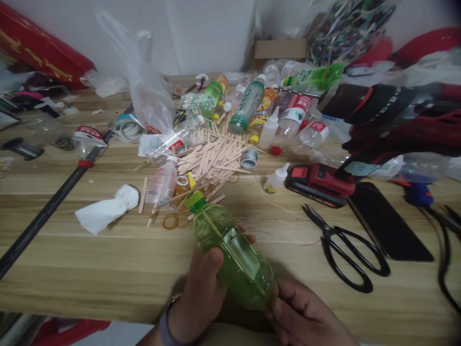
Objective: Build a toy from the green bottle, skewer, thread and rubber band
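Note:
A green plastic bottle with a green cap lies tilted in front of me, its cap end up and to the left. My left hand is wrapped round its middle, thumb on the near side. At the bottle's base, the fingers of my right hand are closed against its edge; whether they also pinch something small is hidden. A pale rectangular patch shows on the bottle's upper side, and a thin straight line runs along its body. Just beyond the cap lie rubber bands and a pink-tinted bottle.
Wooden craft sticks are heaped mid-table, with several plastic bottles behind. To the right are a cordless drill, black scissors, a phone and a small glue bottle. A dark bar and crumpled tissue lie left.

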Motion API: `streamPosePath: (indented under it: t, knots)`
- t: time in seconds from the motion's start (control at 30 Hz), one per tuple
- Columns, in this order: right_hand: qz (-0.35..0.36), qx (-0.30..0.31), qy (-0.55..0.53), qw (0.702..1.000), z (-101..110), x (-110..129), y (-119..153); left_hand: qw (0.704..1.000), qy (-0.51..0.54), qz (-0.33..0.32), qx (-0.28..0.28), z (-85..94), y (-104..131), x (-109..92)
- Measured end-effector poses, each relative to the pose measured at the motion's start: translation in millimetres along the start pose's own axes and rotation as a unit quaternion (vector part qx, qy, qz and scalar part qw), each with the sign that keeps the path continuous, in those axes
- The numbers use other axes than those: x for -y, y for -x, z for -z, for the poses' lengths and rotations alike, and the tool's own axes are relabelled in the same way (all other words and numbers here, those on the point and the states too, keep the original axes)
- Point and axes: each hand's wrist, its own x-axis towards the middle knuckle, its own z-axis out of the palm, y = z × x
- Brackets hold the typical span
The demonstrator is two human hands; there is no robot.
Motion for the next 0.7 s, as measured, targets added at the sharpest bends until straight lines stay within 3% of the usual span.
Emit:
streamPosePath:
  t: [0.13,0.43,0.7]
  knots:
    - [0.045,0.024,-0.005,0.999,0.4,-2.5,-2.8,0.999,0.040,0.010,-0.009,-2.3,0.8,-1.4]
    - [-0.011,-0.007,0.028,1.000,-4.1,10.8,5.5,0.999,0.051,0.011,-0.006,-1.8,3.0,-0.9]
    - [0.004,-0.006,0.017,1.000,-3.0,1.9,2.2,0.996,0.087,0.020,0.014,-2.3,5.8,-1.2]
